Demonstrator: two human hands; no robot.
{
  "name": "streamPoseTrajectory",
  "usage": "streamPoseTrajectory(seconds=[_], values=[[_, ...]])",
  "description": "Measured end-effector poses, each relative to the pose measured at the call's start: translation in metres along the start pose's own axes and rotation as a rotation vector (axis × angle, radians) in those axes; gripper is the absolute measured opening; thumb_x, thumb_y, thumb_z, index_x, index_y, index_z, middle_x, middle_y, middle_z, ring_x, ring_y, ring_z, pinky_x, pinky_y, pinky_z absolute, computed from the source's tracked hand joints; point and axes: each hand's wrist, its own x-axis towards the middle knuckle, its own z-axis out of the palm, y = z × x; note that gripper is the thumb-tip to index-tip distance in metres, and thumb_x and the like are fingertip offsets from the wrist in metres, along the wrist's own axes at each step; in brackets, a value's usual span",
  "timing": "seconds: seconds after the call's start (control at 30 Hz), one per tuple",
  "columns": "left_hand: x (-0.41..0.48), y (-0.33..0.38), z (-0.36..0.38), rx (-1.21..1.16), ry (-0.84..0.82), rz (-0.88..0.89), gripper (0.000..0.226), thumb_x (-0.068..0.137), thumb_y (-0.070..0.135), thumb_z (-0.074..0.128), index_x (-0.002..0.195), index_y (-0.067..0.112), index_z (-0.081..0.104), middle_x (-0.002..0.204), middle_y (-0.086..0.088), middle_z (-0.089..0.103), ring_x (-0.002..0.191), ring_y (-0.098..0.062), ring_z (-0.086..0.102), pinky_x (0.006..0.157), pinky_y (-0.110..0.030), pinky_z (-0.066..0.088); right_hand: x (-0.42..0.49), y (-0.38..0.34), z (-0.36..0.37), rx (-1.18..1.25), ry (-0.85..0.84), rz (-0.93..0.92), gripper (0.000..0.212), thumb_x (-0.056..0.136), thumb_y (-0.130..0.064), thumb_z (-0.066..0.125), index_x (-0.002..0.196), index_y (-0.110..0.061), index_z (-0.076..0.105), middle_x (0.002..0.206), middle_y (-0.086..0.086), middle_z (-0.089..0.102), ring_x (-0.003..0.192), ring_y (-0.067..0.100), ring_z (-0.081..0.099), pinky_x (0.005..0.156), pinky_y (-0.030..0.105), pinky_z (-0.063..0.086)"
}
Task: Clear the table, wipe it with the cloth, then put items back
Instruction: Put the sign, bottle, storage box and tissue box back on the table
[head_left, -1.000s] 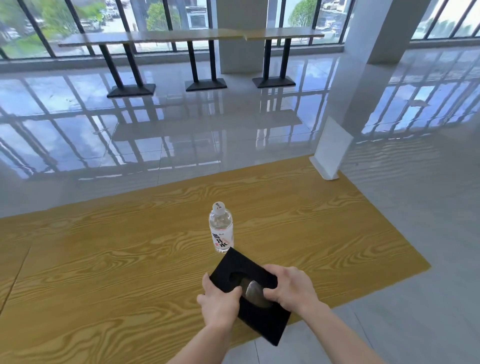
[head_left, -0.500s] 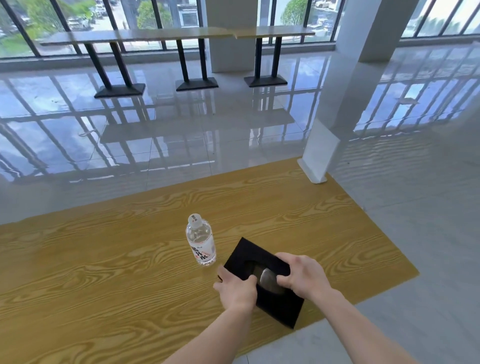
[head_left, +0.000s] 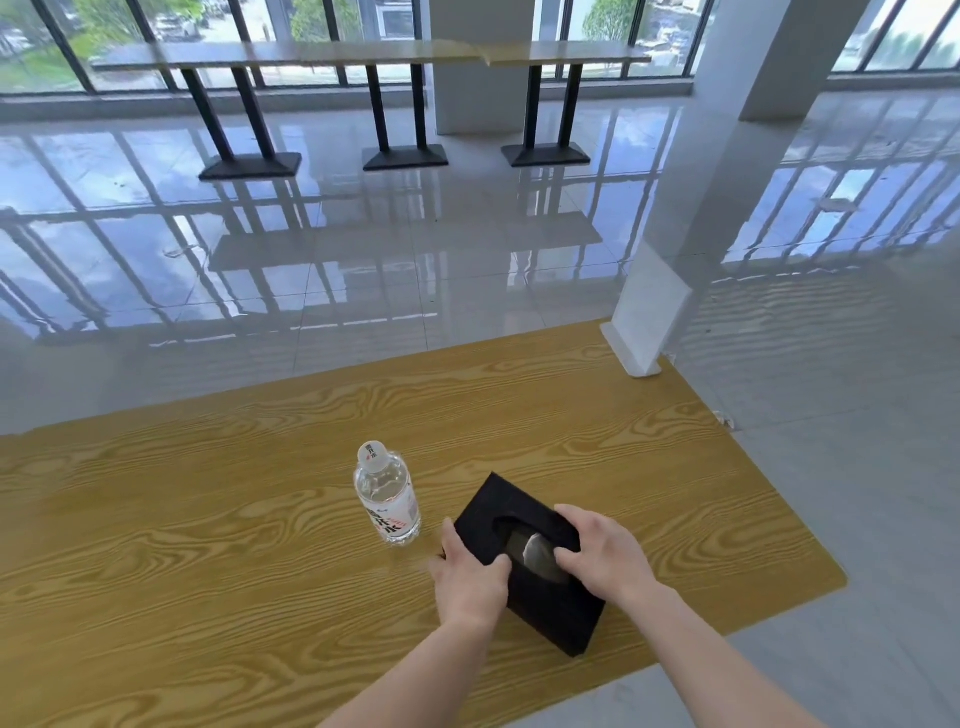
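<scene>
Wood-grain bench (head_left: 208, 571) carries a bottle (head_left: 387, 499) beside a black box (head_left: 540, 603), clamped from both sides by left hand (head_left: 470, 582) and right hand (head_left: 605, 561), apparently for steady two-handed placement.

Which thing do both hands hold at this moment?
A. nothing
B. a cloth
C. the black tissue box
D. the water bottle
C: the left hand and the right hand grip the two sides of the black tissue box on the wooden table; the water bottle stands free beside it.
</scene>
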Motion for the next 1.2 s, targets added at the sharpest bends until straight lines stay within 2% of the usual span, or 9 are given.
streamPoseTrajectory(seconds=[0.13, 0.23, 0.33, 0.4, 0.5, 0.73, 0.87, 1.03, 1.2], values=[[-0.001, -0.01, -0.011, 0.13, 0.0, 0.115, 0.087, 0.09, 0.032, 0.057, 0.157, 0.025, 0.001, 0.15, -0.014, 0.023, 0.12, -0.028, 0.05, 0.089, -0.031, 0.044, 0.0, -0.003, 0.001, -0.002, 0.052, 0.003, 0.052, 0.09, -0.038, 0.062, 0.137, -0.021, 0.051, 0.124, 0.001, 0.061, 0.113, 0.02, 0.058, 0.092, 0.037, 0.05], [-0.005, -0.014, -0.019, 0.247, -0.032, 0.237, 0.083, 0.09, 0.035, 0.056, 0.156, 0.025, 0.006, 0.15, -0.01, 0.024, 0.121, -0.024, 0.049, 0.091, -0.03, 0.045, 0.001, -0.009, -0.002, -0.002, 0.128, -0.034, 0.06, 0.092, -0.041, 0.063, 0.146, -0.021, 0.046, 0.14, 0.0, 0.055, 0.128, 0.018, 0.052, 0.1, 0.032, 0.046], [-0.009, -0.019, -0.028, 0.392, 0.014, 0.358, 0.077, 0.089, 0.039, 0.054, 0.154, 0.027, 0.014, 0.147, -0.004, 0.027, 0.119, -0.02, 0.051, 0.091, -0.032, 0.05, -0.002, -0.02, -0.005, -0.01, 0.178, -0.097, 0.056, 0.093, -0.037, 0.063, 0.144, -0.021, 0.049, 0.139, -0.001, 0.057, 0.128, 0.016, 0.052, 0.1, 0.031, 0.046], [-0.012, -0.019, -0.034, 0.45, 0.061, 0.411, 0.075, 0.089, 0.043, 0.054, 0.152, 0.027, 0.017, 0.149, -0.003, 0.027, 0.126, -0.021, 0.046, 0.095, -0.034, 0.049, -0.005, -0.029, -0.006, -0.021, 0.201, -0.131, 0.054, 0.093, -0.036, 0.063, 0.143, -0.021, 0.05, 0.138, -0.001, 0.058, 0.127, 0.016, 0.052, 0.1, 0.032, 0.047], [-0.019, -0.017, -0.042, 0.511, 0.083, 0.515, 0.075, 0.091, 0.044, 0.053, 0.154, 0.027, 0.015, 0.155, -0.004, 0.024, 0.138, -0.022, 0.034, 0.103, -0.034, 0.044, -0.009, -0.044, -0.007, -0.035, 0.217, -0.179, 0.051, 0.093, -0.035, 0.063, 0.141, -0.021, 0.051, 0.135, -0.001, 0.059, 0.125, 0.018, 0.053, 0.099, 0.033, 0.048], [-0.038, -0.006, -0.066, 0.647, 0.158, 0.75, 0.074, 0.093, 0.042, 0.048, 0.155, 0.027, 0.012, 0.152, -0.001, 0.026, 0.137, -0.019, 0.032, 0.102, -0.031, 0.041, -0.021, -0.068, -0.009, -0.07, 0.21, -0.242, 0.054, 0.095, -0.042, 0.059, 0.145, -0.024, 0.047, 0.14, -0.002, 0.056, 0.129, 0.018, 0.05, 0.101, 0.032, 0.046], [-0.047, -0.011, -0.08, 0.738, 0.215, 0.777, 0.069, 0.095, 0.047, 0.044, 0.154, 0.025, 0.016, 0.152, -0.005, 0.03, 0.139, -0.022, 0.032, 0.103, -0.035, 0.039, -0.026, -0.078, -0.012, -0.114, 0.204, -0.262, 0.053, 0.095, -0.042, 0.058, 0.143, -0.023, 0.048, 0.136, 0.0, 0.058, 0.126, 0.019, 0.051, 0.098, 0.034, 0.048], [-0.059, -0.028, -0.108, 0.799, 0.267, 0.747, 0.065, 0.095, 0.041, 0.044, 0.152, 0.023, 0.018, 0.154, -0.006, 0.027, 0.142, -0.022, 0.028, 0.102, -0.035, 0.039, -0.036, -0.104, -0.009, -0.151, 0.193, -0.324, 0.053, 0.094, -0.043, 0.059, 0.142, -0.022, 0.049, 0.133, 0.0, 0.06, 0.123, 0.021, 0.054, 0.096, 0.035, 0.05], [-0.064, -0.058, -0.144, 0.811, 0.273, 0.679, 0.069, 0.079, 0.041, 0.061, 0.142, 0.021, 0.042, 0.133, -0.008, 0.054, 0.12, -0.023, 0.054, 0.081, -0.036, 0.051, -0.053, -0.141, 0.011, -0.183, 0.154, -0.38, 0.054, 0.093, -0.042, 0.06, 0.143, -0.026, 0.048, 0.139, -0.004, 0.057, 0.129, 0.019, 0.05, 0.101, 0.036, 0.046]])
